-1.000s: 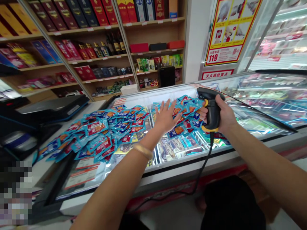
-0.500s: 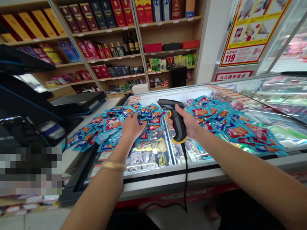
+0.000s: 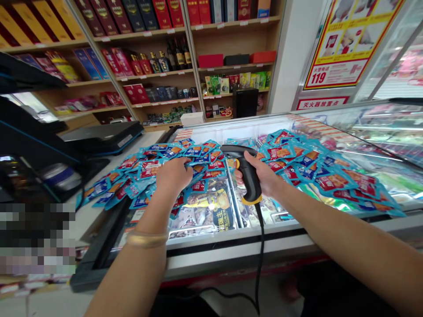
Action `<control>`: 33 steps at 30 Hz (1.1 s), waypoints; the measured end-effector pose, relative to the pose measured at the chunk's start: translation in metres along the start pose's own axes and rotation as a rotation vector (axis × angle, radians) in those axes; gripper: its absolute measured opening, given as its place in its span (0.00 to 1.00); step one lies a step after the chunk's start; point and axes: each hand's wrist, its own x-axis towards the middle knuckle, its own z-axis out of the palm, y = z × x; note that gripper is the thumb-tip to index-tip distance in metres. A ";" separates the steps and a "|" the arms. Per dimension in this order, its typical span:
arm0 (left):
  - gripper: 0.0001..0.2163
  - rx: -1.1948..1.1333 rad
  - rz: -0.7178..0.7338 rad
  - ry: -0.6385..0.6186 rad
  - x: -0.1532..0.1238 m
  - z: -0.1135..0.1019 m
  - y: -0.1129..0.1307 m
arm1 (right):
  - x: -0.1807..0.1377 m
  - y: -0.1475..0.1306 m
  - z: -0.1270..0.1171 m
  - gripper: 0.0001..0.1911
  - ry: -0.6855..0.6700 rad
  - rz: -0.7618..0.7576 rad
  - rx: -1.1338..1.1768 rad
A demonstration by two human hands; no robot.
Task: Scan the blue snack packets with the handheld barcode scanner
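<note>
My right hand is wrapped round a black and yellow barcode scanner, its head pointing left and its cable hanging down. At the left pile of blue snack packets, my left hand is closed, pinching the edge of a snack packet. The fingertips are partly hidden behind the hand. Another heap of the same packets, with red and dark-blue labels, lies to the right of the scanner. Both piles rest on the glass top of a chest freezer.
A flat black scale and a dark till screen stand on the counter at left. Behind the freezer are shelves of boxes and bottles. The scanner cable droops over the freezer's front edge.
My left hand has shifted slightly left and its fingers have closed on a packet. The scanner has moved a little right and down in my right hand. The view has shifted slightly.
</note>
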 end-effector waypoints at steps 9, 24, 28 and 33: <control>0.12 -0.678 -0.142 0.194 0.008 -0.001 -0.012 | 0.000 0.000 -0.001 0.22 0.013 -0.012 0.003; 0.14 -0.426 0.161 0.125 -0.007 0.027 0.022 | -0.001 0.005 0.002 0.22 -0.049 0.009 -0.020; 0.15 -0.354 0.201 0.086 -0.011 0.026 0.026 | -0.002 0.004 0.003 0.22 -0.029 0.031 -0.027; 0.16 -0.339 0.230 0.095 -0.011 0.028 0.025 | -0.003 0.003 0.005 0.23 -0.023 0.039 -0.040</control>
